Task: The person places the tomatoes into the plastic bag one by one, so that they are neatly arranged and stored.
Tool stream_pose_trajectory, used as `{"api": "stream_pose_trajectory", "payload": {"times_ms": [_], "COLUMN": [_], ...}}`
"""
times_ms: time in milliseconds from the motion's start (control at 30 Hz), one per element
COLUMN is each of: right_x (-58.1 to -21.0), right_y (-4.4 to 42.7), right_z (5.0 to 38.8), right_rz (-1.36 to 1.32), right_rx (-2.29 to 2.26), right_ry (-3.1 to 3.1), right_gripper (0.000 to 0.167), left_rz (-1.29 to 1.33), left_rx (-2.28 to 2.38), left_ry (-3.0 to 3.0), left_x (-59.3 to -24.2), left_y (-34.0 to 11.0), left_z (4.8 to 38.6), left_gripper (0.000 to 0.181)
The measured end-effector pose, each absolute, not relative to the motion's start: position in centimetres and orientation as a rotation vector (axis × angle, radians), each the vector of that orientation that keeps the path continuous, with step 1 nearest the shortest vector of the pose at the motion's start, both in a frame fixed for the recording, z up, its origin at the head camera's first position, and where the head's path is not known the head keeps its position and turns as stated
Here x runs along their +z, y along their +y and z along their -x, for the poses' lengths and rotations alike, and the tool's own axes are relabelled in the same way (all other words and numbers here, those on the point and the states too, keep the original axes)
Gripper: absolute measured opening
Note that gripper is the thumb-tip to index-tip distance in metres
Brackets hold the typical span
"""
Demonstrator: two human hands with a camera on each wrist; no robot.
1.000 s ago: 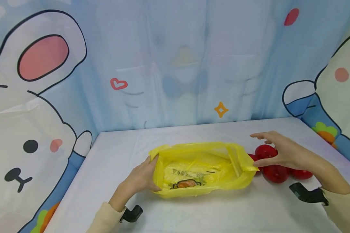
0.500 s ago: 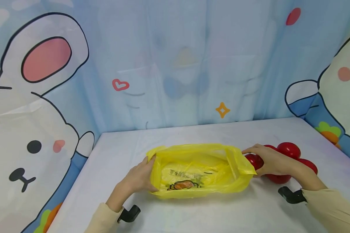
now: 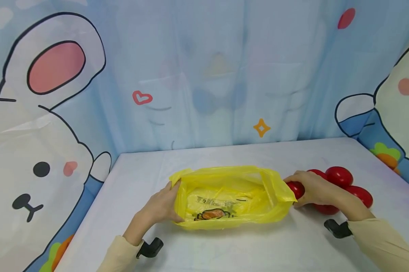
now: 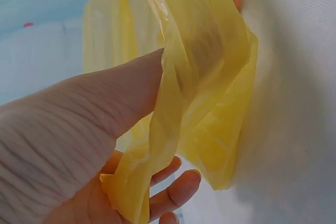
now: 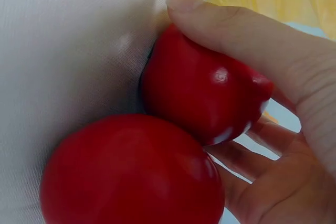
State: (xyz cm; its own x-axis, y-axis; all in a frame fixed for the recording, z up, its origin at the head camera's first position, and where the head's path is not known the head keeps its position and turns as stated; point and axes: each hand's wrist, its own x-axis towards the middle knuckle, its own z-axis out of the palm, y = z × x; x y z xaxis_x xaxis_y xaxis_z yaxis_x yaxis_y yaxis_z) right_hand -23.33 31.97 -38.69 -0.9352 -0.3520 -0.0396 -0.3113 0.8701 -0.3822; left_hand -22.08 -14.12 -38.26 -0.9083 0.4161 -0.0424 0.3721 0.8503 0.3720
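A yellow plastic bag [image 3: 224, 192] lies on its side with its mouth spread wide; printed text and an orange picture show inside. At its left edge my left hand [image 3: 160, 204] grips the rim; in the left wrist view, the thumb is inside the yellow plastic [image 4: 210, 61] and fingers [image 4: 176, 195] are outside. My right hand [image 3: 316, 189] curls round a red round fruit [image 3: 296, 189] beside the bag's right end. The right wrist view shows that fruit [image 5: 202, 85] between thumb and fingers, touching a larger-looking red one [image 5: 131, 177].
Several more red fruits [image 3: 339, 176] sit grouped on the white table [image 3: 245, 249] around and right of my right hand. Behind the table hangs a blue cartoon-print curtain [image 3: 197, 68]. Black wrist cameras [image 3: 150, 248] are strapped at both wrists.
My right hand has come down from above the red fruits and taken hold of the one nearest the bag. My left hand keeps its hold on the rim, and the bag stays nearly in place.
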Motion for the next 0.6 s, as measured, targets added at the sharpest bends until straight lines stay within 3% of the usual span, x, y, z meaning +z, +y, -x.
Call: {"api": "stream_pose_trajectory", "payload": {"times_ms": [333, 600], "right_x": [-38.5, -36.1], "right_y": [32.0, 32.6], "right_z": [23.5, 23.8], "right_rz": [0.546, 0.534], "right_rx": [-0.591, -0.608], "right_ry": [2.899, 2.91], "right_gripper": [0.07, 0.072], "left_rz": [-0.625, -0.648], "left_rx": [0.527, 0.515], "left_ry": [2.907, 2.921], "left_x": [-38.4, -38.3], "left_y": [-14.0, -14.0], "left_z": [22.1, 22.1], "left_gripper": [0.12, 0.121]}}
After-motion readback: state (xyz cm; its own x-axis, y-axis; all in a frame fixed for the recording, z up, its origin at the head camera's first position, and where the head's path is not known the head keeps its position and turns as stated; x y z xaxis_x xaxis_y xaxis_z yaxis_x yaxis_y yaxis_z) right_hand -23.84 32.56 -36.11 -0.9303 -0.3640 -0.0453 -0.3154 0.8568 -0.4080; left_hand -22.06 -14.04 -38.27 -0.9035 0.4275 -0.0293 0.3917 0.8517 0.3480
